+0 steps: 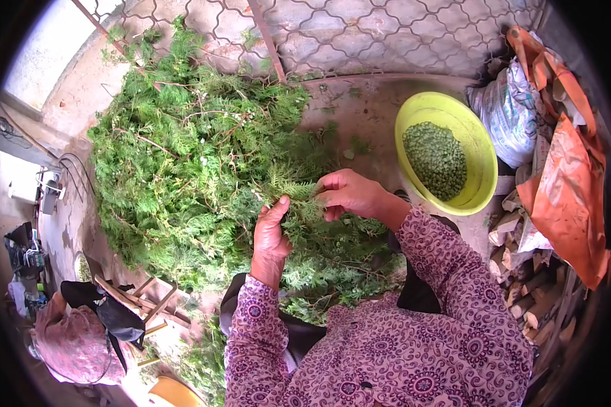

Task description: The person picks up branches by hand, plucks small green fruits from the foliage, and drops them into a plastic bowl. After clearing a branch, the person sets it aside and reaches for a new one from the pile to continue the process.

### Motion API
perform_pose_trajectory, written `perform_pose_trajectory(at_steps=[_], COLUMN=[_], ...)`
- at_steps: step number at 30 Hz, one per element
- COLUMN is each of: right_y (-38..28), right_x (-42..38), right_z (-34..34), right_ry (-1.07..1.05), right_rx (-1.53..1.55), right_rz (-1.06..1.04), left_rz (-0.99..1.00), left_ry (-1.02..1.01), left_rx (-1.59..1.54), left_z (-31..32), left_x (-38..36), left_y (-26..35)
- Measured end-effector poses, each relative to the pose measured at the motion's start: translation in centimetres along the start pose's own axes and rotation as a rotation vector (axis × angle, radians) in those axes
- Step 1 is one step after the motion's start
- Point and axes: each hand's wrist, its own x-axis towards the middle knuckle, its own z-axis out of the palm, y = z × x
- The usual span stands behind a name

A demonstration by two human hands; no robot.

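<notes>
A feathery green conifer sprig (290, 190) is in front of me, over a large heap of cut conifer branches (183, 163). My left hand (271, 234) grips the sprig from the near left, with the thumb pressed on it. From the right, my right hand (349, 195) pinches the same sprig's edge between thumb and fingers. Whether something small is also between those fingertips is hidden. To the right of my right hand sits a yellow-green plastic basin (482, 152), partly filled with small round green pieces (436, 159), like seed cones or berries.
A wire lattice (387, 41) runs behind the heap. On the right are a stuffed white sack (512, 112), orange sheeting (567, 203) and stacked firewood (540, 298). At lower left, a person (78, 339) is beside a wooden stool (149, 302) and a yellow container (173, 392).
</notes>
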Motion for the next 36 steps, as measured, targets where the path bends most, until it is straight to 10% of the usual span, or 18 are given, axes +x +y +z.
perform_pose_trajectory(at_steps=[10, 12, 15, 21, 36], right_y=[0.0, 0.7, 2.3, -0.9, 1.2], right_x=[0.2, 0.7, 1.5, -1.0, 1.1], right_z=[0.2, 0.1, -0.1, 0.2, 1.3], right_ry=[0.002, 0.276, 0.554, 0.174, 0.150], right_rx=[-0.272, -1.127, -1.350, -0.203, -0.028], right_rz=[-0.042, -0.353, -0.371, 0.024, -0.025], left_rz=[0.042, 0.071, 0.115, 0.144, 0.121], left_ry=[-0.004, 0.034, 0.121, 0.241, 0.083], left_rx=[0.039, 0.067, 0.107, 0.053, -0.009], left_z=[0.8, 0.5, 0.2, 0.8, 1.2], left_x=[-1.0, -0.8, -0.7, -1.1, 0.0], left_y=[0.0, -0.8, -1.0, 0.4, -0.6])
